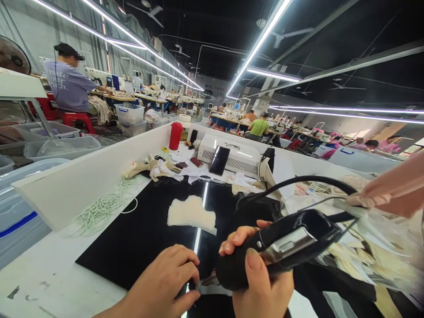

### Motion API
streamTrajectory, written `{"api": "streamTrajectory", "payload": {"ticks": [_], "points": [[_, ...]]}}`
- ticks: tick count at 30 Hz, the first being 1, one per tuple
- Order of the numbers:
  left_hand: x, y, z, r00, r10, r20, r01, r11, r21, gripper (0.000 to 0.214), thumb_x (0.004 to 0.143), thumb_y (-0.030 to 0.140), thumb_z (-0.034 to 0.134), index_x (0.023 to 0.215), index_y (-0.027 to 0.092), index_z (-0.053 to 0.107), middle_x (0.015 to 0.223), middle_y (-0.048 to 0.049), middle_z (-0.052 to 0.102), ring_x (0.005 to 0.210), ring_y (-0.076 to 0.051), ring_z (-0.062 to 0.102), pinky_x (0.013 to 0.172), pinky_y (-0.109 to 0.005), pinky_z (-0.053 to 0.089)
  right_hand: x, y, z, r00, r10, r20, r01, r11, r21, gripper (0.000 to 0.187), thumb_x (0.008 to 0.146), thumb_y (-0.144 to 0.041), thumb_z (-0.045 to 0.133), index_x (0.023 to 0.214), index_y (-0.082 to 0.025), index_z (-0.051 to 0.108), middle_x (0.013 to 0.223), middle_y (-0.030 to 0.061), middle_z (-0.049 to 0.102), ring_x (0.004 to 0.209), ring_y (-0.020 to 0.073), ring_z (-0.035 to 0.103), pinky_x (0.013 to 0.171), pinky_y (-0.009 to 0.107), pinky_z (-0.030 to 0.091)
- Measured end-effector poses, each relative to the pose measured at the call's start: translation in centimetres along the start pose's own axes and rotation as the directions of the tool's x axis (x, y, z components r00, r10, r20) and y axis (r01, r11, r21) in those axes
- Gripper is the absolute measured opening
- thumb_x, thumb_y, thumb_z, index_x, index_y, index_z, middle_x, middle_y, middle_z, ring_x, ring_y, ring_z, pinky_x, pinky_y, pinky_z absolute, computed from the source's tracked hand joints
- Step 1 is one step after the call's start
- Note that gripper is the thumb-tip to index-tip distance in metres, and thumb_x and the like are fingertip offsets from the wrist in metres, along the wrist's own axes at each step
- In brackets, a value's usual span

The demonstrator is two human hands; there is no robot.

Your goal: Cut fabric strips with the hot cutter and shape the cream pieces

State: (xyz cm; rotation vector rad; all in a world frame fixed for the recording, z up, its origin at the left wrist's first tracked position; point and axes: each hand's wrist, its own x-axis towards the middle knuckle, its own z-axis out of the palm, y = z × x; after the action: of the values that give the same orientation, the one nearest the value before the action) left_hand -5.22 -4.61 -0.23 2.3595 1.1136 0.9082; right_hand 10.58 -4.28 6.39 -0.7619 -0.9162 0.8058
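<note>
My right hand (265, 278) is wrapped round a black corded handheld power tool (291, 243) with a silver plate on its side. The tool lies at a slant, and its working end is hidden. A black cable loops up from its far end. My left hand (165, 280) is beside it, low over the glossy black board (132, 247), with fingers curled and thumb near the fingertips. What they pinch, if anything, cannot be made out. Beyond both hands, a stack of cream fabric pieces (191, 214) rests on the board.
Pale green cord (106, 203) lies tangled at left by a low white wall (82, 181). A white machine (228, 154), a phone (219, 160) and a red container (176, 135) stand at the back. Fabric scraps (367, 247) pile at right. People sit at sewing tables beyond.
</note>
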Motion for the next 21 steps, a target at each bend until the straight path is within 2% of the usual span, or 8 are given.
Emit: {"api": "streamTrajectory", "payload": {"ticks": [8,12,16,21], "points": [[0.1,0.1,-0.3,0.999,0.034,-0.005,-0.034,0.999,0.035,0.026,0.078,0.003,0.076,0.088,0.024,0.064,0.111,0.0021,0.069,0.106,-0.019,0.067,0.094,-0.029,0.055,-0.6,0.0,0.3,0.999,0.049,-0.005,-0.049,0.998,0.043,0.040,0.087,-0.046,0.079,0.117,-0.033,0.057,0.083,-0.0062,0.063,0.065,0.0127,0.061,0.065,0.032,0.052],[-0.1,0.0,-0.4,0.998,0.063,-0.011,-0.063,0.997,0.052,0.025,0.078,0.006,0.078,0.088,0.024,0.064,0.113,0.0020,0.070,0.106,-0.019,0.068,0.096,-0.028,0.055,-0.7,0.1,0.3,0.999,0.036,0.008,-0.036,0.998,0.042,0.037,0.089,-0.045,0.077,0.117,-0.034,0.056,0.084,-0.0063,0.063,0.067,0.0133,0.061,0.065,0.032,0.052],[-0.5,0.0,-1.1,0.988,0.153,-0.023,-0.148,0.980,0.133,0.017,0.086,0.014,0.075,0.095,0.025,0.066,0.113,0.0006,0.071,0.102,-0.017,0.069,0.095,-0.026,0.056,-0.7,0.2,0.2,1.000,0.014,0.020,-0.015,1.000,0.022,0.036,0.090,-0.045,0.075,0.118,-0.034,0.056,0.084,-0.0063,0.063,0.067,0.0135,0.061,0.066,0.033,0.052],[-1.2,-0.1,-1.3,0.954,0.300,-0.015,-0.279,0.905,0.320,0.013,0.096,0.023,0.068,0.108,0.025,0.070,0.109,-0.0013,0.072,0.098,-0.018,0.070,0.098,-0.032,0.057,-0.6,0.2,0.1,1.000,0.005,0.017,-0.005,1.000,0.010,0.037,0.089,-0.045,0.076,0.118,-0.032,0.055,0.082,-0.0051,0.063,0.065,0.0134,0.061,0.065,0.033,0.053]]}}
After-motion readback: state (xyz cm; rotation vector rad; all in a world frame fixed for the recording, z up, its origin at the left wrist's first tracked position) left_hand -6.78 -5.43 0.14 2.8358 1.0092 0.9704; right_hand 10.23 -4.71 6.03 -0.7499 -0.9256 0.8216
